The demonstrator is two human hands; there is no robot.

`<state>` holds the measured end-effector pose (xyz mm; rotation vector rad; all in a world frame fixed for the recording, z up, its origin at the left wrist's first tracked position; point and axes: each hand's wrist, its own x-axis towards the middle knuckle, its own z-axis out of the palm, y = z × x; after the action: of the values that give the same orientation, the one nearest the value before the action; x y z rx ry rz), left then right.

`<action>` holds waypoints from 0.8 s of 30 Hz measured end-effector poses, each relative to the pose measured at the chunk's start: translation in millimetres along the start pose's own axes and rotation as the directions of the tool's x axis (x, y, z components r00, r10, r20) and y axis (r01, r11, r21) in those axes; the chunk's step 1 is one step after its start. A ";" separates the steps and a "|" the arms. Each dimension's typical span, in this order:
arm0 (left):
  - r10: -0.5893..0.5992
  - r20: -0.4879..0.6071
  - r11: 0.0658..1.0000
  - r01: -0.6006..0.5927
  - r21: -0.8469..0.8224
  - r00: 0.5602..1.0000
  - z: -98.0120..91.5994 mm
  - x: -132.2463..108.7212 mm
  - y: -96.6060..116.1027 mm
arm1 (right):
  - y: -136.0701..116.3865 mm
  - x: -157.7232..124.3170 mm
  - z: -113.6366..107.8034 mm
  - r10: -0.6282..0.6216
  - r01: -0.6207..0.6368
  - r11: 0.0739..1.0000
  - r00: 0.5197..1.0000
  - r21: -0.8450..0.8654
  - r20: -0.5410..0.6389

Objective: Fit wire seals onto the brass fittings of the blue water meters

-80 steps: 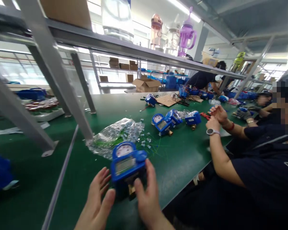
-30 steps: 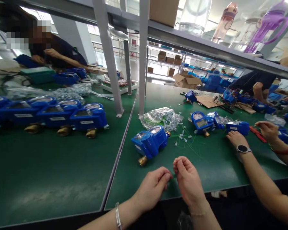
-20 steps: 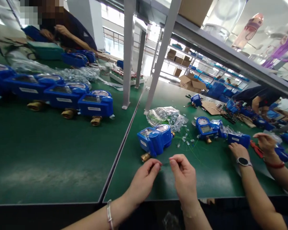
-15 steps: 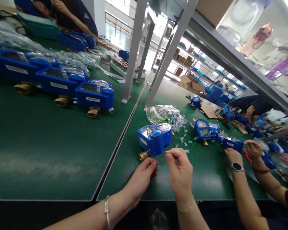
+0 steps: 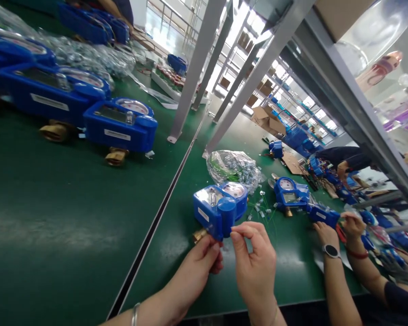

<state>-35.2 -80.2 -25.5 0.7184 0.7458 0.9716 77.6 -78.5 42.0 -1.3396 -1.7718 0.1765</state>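
Note:
A blue water meter (image 5: 207, 210) with a round dial and a brass fitting (image 5: 199, 235) stands on the green worktable in front of me. My left hand (image 5: 200, 260) is closed in a pinch at the meter's lower front edge, close beside the brass fitting. What its fingertips hold, if anything, is hidden. My right hand (image 5: 255, 260) pinches thumb and forefinger together just right of the meter's rounded blue cylinder; anything between them is too small to name. Small clear seals with green wires (image 5: 263, 210) lie scattered behind my right hand.
A clear plastic bag (image 5: 234, 165) of seals and green wires lies behind the meter. More blue meters (image 5: 120, 124) line the left table, across a dark gap (image 5: 149, 235). Metal posts (image 5: 193, 68) rise behind. At right, a co-worker's hands (image 5: 328, 237) handle another meter.
The view has shifted slightly. Both my hands have come closer to the meter's lower front, the left one now touching or almost touching its lower edge. Both stay pinched.

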 end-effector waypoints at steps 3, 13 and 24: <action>0.017 0.005 1.000 -0.017 0.014 1.000 -0.7 2.3 0.8 | -2.7 0.8 0.5 -0.026 0.027 0.999 0.999 -0.039 0.020; 0.030 0.003 0.998 -0.030 0.055 1.000 -1.7 1.8 7.1 | -11.7 5.2 -4.4 -0.070 0.072 0.992 0.997 -0.107 0.030; 0.019 0.013 0.996 -0.020 0.083 1.000 -2.7 3.0 6.3 | -14.7 7.9 -3.3 -0.063 0.067 0.993 0.997 -0.100 0.037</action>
<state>-39.1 -74.6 -22.6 0.8051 0.7736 0.9573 69.3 -79.1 56.9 -1.3554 -1.8720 0.0745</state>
